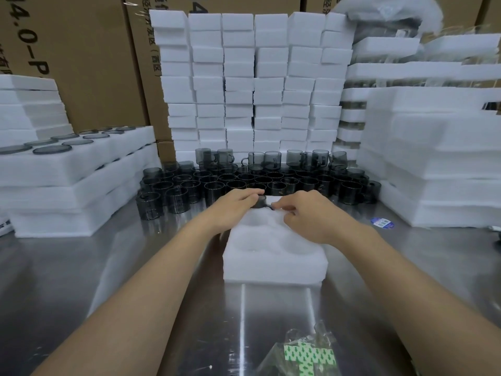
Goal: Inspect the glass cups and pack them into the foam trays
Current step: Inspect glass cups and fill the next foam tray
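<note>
Where the steel table meets the left edge of the view, flat foam slabs are stacked against brown cardboard boxes printed with black characters. Just in front of them stands a lower stack of filled trays, with dark glass rims showing in the round pockets of the top layer. Behind the work area, a wall of foam blocks rises in several columns. At its foot, a dense group of grey glass cups covers the table, most mouth-up and touching one another, with a back row standing higher.

At table centre, a foam tray lies flat, with round pockets in its top face. The left hand is curled against the side of one glass cup at the far end of the tray. The right hand pinches the handle of the same cup between thumb and fingertips. The cup sits low at a far pocket; both hands hide how deep it sits.

Near the bottom edge, a clear plastic bag holding green-and-white patterned strips lies on the table. To the right, a small blue label lies on the steel. Further right, more foam trays are stacked high.
</note>
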